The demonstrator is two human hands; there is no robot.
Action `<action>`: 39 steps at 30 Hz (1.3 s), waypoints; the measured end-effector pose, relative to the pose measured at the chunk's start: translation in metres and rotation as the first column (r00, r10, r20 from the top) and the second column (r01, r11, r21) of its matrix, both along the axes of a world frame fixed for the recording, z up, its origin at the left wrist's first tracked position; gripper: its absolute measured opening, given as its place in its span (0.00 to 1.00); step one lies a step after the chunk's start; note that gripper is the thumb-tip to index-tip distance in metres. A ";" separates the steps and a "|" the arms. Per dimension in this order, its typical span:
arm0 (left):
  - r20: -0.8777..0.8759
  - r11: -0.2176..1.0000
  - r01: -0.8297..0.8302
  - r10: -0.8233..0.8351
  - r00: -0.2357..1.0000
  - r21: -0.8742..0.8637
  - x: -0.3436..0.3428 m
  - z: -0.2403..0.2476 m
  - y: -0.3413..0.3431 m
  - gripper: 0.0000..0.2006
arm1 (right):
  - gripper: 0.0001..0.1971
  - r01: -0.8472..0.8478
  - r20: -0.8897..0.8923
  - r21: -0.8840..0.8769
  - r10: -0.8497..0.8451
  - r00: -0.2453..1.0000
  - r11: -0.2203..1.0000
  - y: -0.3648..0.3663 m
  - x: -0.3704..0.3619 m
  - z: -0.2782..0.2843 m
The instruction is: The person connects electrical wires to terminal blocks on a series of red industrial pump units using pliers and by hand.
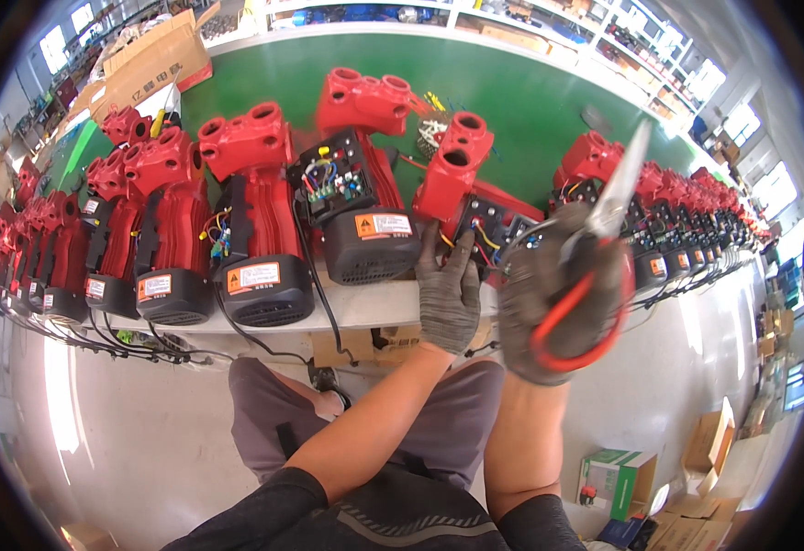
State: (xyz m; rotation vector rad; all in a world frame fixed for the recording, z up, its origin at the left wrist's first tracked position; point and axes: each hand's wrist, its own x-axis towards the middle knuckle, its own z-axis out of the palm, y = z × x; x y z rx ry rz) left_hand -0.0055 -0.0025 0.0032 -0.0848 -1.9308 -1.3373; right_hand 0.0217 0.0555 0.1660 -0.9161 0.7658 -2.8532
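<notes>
In front of me a red pump (450,170) with a black wiring box (494,223) stands at the table's edge. The box has no lid on, and coloured wires show inside. My left hand (448,298), in a grey glove, lies against this pump with its fingers stretched out at the wires; whether a fingertip pinches one is too small to tell. Just right of it, raised nearer to me, my gloved right hand (553,303) is closed on scissors (620,188) with red handles. Their blades point up and away, blurred, partly covering the pumps behind.
More red pumps (269,197) line the green table (278,73) on both sides. One pump (365,184) to the left has its wiring exposed. Black cables hang over the front edge. A container of small white parts (432,133) stands behind. Cardboard boxes (159,64) sit far left.
</notes>
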 end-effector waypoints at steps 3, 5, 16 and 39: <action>0.034 0.997 0.061 -0.063 0.997 0.044 0.002 0.001 0.000 0.21 | 0.25 0.061 -0.061 0.102 -0.055 0.997 0.993 0.026 -0.009 0.015; 0.052 0.999 0.030 -0.031 0.998 0.011 0.002 0.000 -0.003 0.21 | 0.26 0.114 0.150 0.252 -0.156 0.976 0.961 0.025 0.013 0.002; 0.019 0.884 0.335 -0.360 0.933 0.327 0.007 0.000 -0.001 0.34 | 0.25 -0.296 0.672 0.129 0.136 0.728 0.946 0.019 0.035 -0.100; 0.128 0.961 0.239 -0.221 0.967 -0.141 0.016 0.017 -0.010 0.39 | 0.24 -0.198 0.687 0.154 0.039 0.726 0.968 0.005 0.036 -0.100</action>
